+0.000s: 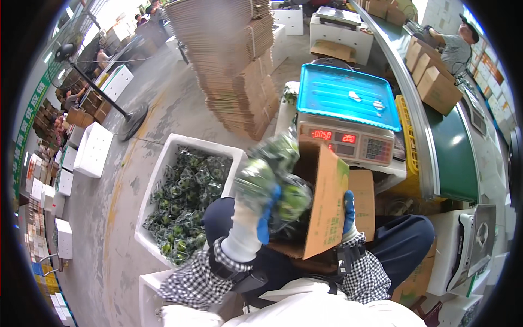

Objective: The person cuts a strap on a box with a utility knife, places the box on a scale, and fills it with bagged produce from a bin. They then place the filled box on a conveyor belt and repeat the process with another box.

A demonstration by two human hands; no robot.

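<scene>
My left hand (265,218), in a white glove with blue-coated fingers, is closed on clear plastic bags of green produce (255,179). The bags are smeared by motion, so I cannot tell how many there are or the exact kind. They hang at the open mouth of a cardboard box (327,201) that stands tilted between my knees. My right hand (349,211), gloved the same way, grips the box's right side. To the left, a white foam crate (150,204) holds many similar bags of green produce.
Beyond the box stands a digital scale (376,150) with a blue tray (348,92) on top. A tall stack of flattened cartons (234,71) rises ahead. A conveyor (406,82) runs along the right. A fan (128,117) stands on the floor at the left; people work farther off.
</scene>
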